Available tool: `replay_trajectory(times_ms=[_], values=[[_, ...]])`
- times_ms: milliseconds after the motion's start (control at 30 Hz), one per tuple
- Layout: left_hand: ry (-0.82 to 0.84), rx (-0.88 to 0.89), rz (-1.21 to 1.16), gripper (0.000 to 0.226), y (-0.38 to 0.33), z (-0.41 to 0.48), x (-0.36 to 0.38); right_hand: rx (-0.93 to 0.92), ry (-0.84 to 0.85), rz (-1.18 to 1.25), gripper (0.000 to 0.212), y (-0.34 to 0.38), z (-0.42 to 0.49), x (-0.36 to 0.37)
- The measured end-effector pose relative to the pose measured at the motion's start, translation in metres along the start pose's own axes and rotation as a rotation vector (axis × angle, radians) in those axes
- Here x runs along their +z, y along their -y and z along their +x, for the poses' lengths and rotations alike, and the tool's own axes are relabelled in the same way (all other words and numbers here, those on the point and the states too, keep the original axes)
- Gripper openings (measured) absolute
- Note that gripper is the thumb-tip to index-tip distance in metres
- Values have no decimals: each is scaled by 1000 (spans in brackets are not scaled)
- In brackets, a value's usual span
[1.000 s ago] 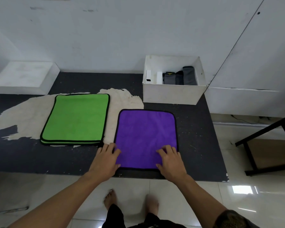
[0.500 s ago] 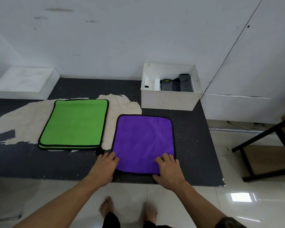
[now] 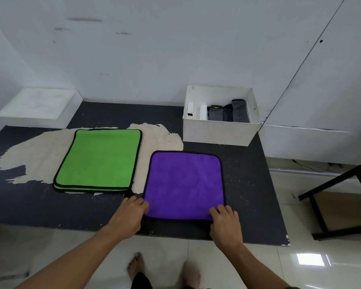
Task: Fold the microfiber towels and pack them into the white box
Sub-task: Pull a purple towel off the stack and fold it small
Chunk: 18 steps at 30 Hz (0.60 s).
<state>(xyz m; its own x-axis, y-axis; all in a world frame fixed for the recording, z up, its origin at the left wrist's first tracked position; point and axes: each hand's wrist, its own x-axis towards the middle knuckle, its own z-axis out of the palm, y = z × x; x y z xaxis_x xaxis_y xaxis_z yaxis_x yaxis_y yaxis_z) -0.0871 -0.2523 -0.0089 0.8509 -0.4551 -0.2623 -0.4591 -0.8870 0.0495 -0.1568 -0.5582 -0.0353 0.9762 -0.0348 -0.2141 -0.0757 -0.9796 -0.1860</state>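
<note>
Purple towel [image 3: 183, 184] flat on counter [image 3: 244, 184], just before white box [image 3: 217, 132]. Left hand [image 3: 131, 213] & right hand [image 3: 225, 222] at its near corners; can't tell if pinching or pressing. Risk: weak grip or uneven lift, so a corner slips & fold skews.

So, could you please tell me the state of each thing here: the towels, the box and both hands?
purple towel: spread flat, outside the box.
green towel: flat, layered at its near edge, outside the box.
white box: open, partly filled.
grey towels: folded, standing inside the box.
left hand: on the purple towel's near left corner, fingers bent; grip unclear.
right hand: on its near right corner; grip unclear.
</note>
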Motion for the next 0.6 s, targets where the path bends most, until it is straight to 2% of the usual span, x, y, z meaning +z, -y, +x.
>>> replay_trajectory(times_ms=[167, 333, 400, 500, 600], values=[[58, 35, 33, 29, 4, 0, 7, 25, -51, 50, 18, -7, -2, -6], [72, 22, -59, 27, 6, 11, 4, 88, -29, 134, 10, -10, 5, -16], [5, -38, -202, 24, 9, 18, -4, 156, -75, 310, 11, -15, 14, -24], [-99, -223, -598, 18, 12, 30, -23, 296, -141, 632, 15, -26, 32, -41], [-172, -322, -758, 21, 15, 49, -41, 396, -222, 734, 10, -38, 56, -56]])
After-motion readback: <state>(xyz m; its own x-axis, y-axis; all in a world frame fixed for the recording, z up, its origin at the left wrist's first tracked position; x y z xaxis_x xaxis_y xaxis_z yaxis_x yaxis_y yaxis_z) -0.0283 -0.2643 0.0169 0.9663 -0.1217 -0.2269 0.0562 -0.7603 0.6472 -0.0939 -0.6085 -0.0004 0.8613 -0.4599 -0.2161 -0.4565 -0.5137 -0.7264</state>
